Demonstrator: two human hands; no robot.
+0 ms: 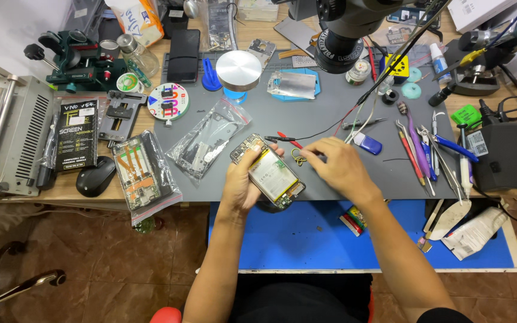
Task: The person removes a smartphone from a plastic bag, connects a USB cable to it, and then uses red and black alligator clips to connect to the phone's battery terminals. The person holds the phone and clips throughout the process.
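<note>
My left hand grips an opened smartphone from below, its back cover off so the battery and circuit board show. The phone is tilted over the near edge of the grey work mat. My right hand rests on the mat just right of the phone, fingers pinched around a small yellowish curled part. Red and black probe leads lie just beyond the phone's top end.
Two clear bags of phone parts lie to the left, with a black mouse and a dark box. Tweezers and screwdrivers lie at the right. A microscope head hangs over the mat. A blue shelf sits below.
</note>
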